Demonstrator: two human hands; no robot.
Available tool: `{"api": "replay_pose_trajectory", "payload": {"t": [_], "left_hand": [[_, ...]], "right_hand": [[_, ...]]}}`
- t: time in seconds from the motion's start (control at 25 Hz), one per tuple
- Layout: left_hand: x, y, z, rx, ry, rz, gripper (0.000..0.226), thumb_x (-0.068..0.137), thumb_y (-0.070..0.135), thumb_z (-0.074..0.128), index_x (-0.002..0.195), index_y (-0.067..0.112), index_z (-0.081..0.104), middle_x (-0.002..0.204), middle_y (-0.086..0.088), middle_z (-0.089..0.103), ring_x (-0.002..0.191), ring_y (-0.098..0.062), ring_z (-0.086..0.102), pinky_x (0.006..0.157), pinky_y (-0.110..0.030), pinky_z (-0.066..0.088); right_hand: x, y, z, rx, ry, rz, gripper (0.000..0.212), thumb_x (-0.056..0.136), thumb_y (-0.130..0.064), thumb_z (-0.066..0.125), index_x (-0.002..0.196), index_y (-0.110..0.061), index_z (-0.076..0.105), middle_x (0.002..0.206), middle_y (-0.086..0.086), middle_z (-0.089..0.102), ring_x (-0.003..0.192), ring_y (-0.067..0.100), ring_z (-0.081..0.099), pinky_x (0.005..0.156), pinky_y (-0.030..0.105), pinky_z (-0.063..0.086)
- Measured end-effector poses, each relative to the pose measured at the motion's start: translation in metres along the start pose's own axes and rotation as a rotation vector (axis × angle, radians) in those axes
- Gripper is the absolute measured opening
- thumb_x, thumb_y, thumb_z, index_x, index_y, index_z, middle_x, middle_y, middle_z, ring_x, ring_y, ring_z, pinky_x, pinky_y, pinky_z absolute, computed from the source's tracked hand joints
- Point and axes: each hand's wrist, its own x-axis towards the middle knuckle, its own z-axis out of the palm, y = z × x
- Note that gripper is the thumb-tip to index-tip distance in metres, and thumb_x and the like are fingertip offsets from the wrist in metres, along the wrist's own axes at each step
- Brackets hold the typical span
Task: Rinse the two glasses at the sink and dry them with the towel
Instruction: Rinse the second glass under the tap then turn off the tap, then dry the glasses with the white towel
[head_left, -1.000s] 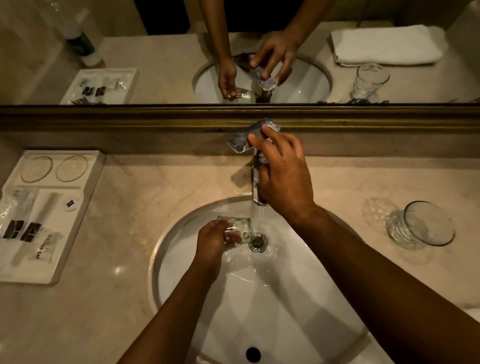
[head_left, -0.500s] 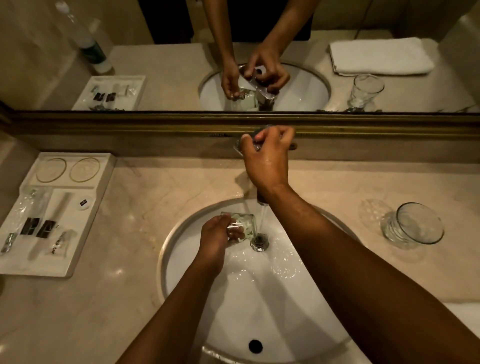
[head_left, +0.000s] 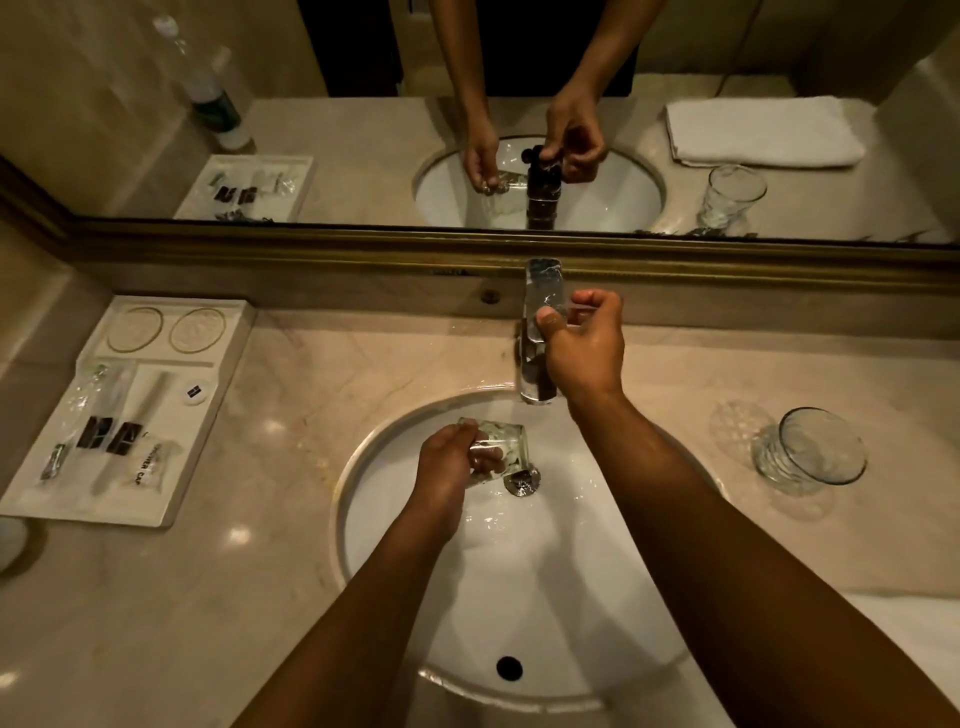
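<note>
The left hand (head_left: 447, 462) is holding one glass (head_left: 496, 449) tipped on its side in the sink (head_left: 363, 519), just below the faucet (head_left: 537, 332), its grip closing round the base, presumably to drain it. The right hand (head_left: 582, 345) is pinching the faucet lever. The second glass (head_left: 810, 452) is standing on the tabletop (head_left: 322, 374), right of the faucet.

Sink basin (head_left: 545, 597): white, glossy.
Counter (head_left: 322, 374): beige marble with pale veining.
Tap (head_left: 537, 332): mirrored chrome.
Held glass (head_left: 501, 447): clear, with a cut pattern.
Second glass (head_left: 808, 452): clear, with a faceted diamond-like base.
Tray (head_left: 171, 478): white, with two gold rings and black-labelled packets.
Mirror frame (head_left: 311, 244): dull gold.
Towel (head_left: 763, 132): white.
</note>
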Motion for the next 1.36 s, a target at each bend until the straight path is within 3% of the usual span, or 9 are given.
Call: {"api": "replay_pose_trajectory", "payload": {"t": [0.16, 0.28, 0.36, 0.6, 0.72, 0.92, 1.04, 1.2, 1.36], "left_hand": [[-0.008, 0.0, -0.001, 0.038, -0.054, 0.017, 0.027, 0.103, 0.02, 0.052, 0.111, -0.002, 0.065, 0.073, -0.014, 0.072, 0.065, -0.028, 0.068, 0.068, -0.033, 0.052], [-0.015, 0.0, -0.004, 0.04, -0.05, 0.021, 0.023, 0.103, 0.019, 0.052, 0.106, 0.001, 0.065, 0.082, -0.019, 0.072, 0.07, -0.028, 0.068, 0.067, -0.033, 0.054], [-0.023, -0.002, -0.007, 0.056, -0.066, 0.013, 0.024, 0.102, 0.015, 0.051, 0.108, -0.003, 0.065, 0.085, -0.021, 0.071, 0.074, -0.03, 0.068, 0.064, -0.031, 0.054], [-0.058, -0.021, -0.016, 0.076, -0.149, -0.041, 0.025, 0.099, 0.01, 0.05, 0.098, -0.007, 0.069, 0.077, -0.021, 0.073, 0.069, -0.031, 0.07, 0.072, -0.037, 0.053], [-0.083, -0.029, -0.014, 0.122, -0.231, -0.084, 0.024, 0.099, 0.01, 0.049, 0.092, -0.005, 0.067, 0.076, -0.021, 0.071, 0.068, -0.032, 0.071, 0.065, -0.034, 0.056], [-0.121, -0.039, 0.005, 0.17, -0.36, -0.113, 0.022, 0.099, 0.006, 0.047, 0.087, 0.002, 0.065, 0.068, -0.016, 0.068, 0.063, -0.03, 0.067, 0.058, -0.029, 0.057], [-0.138, -0.049, 0.016, 0.238, -0.452, -0.115, 0.023, 0.1, 0.008, 0.046, 0.089, 0.003, 0.065, 0.068, -0.012, 0.069, 0.064, -0.028, 0.068, 0.065, -0.031, 0.057], [-0.162, -0.058, 0.038, 0.313, -0.5, -0.111, 0.021, 0.097, 0.005, 0.05, 0.083, 0.006, 0.065, 0.074, -0.016, 0.068, 0.07, -0.033, 0.066, 0.076, -0.039, 0.058], [-0.178, -0.065, 0.067, 0.374, -0.505, -0.054, 0.021, 0.1, 0.005, 0.052, 0.086, 0.006, 0.068, 0.078, -0.015, 0.07, 0.075, -0.034, 0.067, 0.078, -0.04, 0.059]], "right_hand": [[-0.004, -0.002, 0.001, -0.002, 0.022, 0.008, 0.032, 0.095, -0.019, 0.066, 0.12, -0.017, 0.047, 0.1, -0.007, 0.057, 0.094, 0.015, 0.06, 0.081, 0.031, 0.052], [-0.012, 0.008, -0.003, 0.059, 0.009, 0.116, 0.031, 0.093, -0.038, 0.066, 0.113, -0.02, 0.05, 0.098, -0.001, 0.063, 0.089, 0.021, 0.065, 0.075, 0.039, 0.058], [-0.028, 0.027, -0.013, 0.079, 0.039, 0.164, 0.031, 0.091, -0.045, 0.064, 0.106, -0.021, 0.053, 0.097, 0.006, 0.068, 0.079, 0.022, 0.065, 0.064, 0.036, 0.053], [-0.104, 0.083, -0.062, -0.048, 0.042, 0.337, 0.018, 0.096, -0.028, 0.057, 0.098, -0.012, 0.066, 0.083, 0.004, 0.07, 0.061, 0.015, 0.061, 0.064, 0.033, 0.046], [-0.141, 0.099, -0.091, -0.136, 0.061, 0.321, 0.016, 0.095, -0.023, 0.058, 0.093, -0.012, 0.07, 0.079, 0.002, 0.07, 0.06, 0.012, 0.061, 0.055, 0.016, 0.046], [-0.203, 0.118, -0.152, -0.292, 0.16, 0.306, 0.014, 0.095, -0.023, 0.058, 0.09, -0.02, 0.071, 0.082, -0.005, 0.071, 0.074, 0.012, 0.065, 0.064, 0.019, 0.045], [-0.229, 0.13, -0.195, -0.409, 0.214, 0.288, 0.013, 0.094, -0.02, 0.06, 0.1, -0.017, 0.071, 0.094, -0.004, 0.07, 0.083, 0.011, 0.063, 0.07, 0.015, 0.043], [-0.242, 0.155, -0.248, -0.731, 0.29, 0.181, 0.018, 0.09, -0.017, 0.064, 0.106, -0.012, 0.069, 0.107, 0.01, 0.063, 0.099, 0.027, 0.059, 0.084, 0.029, 0.044], [-0.228, 0.165, -0.286, -0.995, 0.277, 0.154, 0.052, 0.08, -0.033, 0.074, 0.127, -0.014, 0.06, 0.126, 0.014, 0.054, 0.116, 0.033, 0.049, 0.094, 0.042, 0.044]]}}
